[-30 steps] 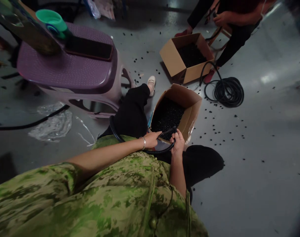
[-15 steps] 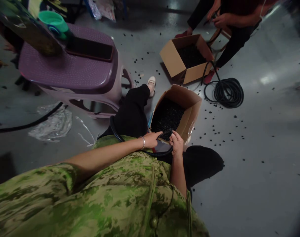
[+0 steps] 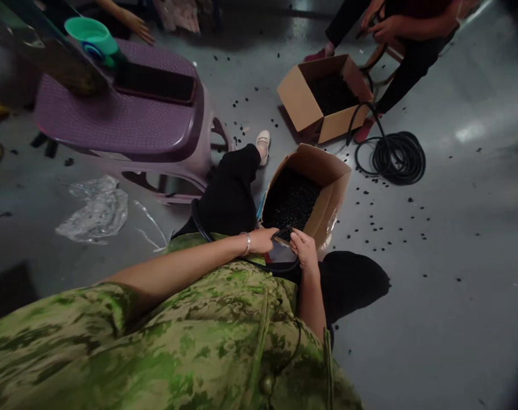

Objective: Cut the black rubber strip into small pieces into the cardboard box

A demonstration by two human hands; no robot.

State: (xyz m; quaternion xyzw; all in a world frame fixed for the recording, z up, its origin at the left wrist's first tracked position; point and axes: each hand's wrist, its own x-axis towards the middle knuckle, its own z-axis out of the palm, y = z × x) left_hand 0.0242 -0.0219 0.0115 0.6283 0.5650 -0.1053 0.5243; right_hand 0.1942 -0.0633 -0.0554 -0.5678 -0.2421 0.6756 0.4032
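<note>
head view: the person's left hand (image 3: 261, 241) reaches across from the left, its fingers closed on a thin dark piece (image 3: 283, 232), while the right hand (image 3: 305, 249) meets it from the right, thumb and fingers pinched at the piece's other end. the piece sits between the two sets of fingertips, just above the near edge of an open cardboard box (image 3: 328, 191) filled with small black bits; whether it is a separate part or the tip of something longer, one cannot tell. a black hose (image 3: 200, 223) curves over the left thigh, passes behind the left forearm and runs toward the right hand.

at far left, a purple stool (image 3: 126, 122) bears a flat dark phone (image 3: 156, 82), a teal cup (image 3: 94, 39) and a tall see-through bottle (image 3: 77, 77). another person's hand (image 3: 137, 25) shows beyond it. at far right, a seated co-worker's hands (image 3: 385, 28) are near a second box (image 3: 299, 97), with a coiled black tube (image 3: 394, 159) on the floor (image 3: 455, 330) beside it.
</note>
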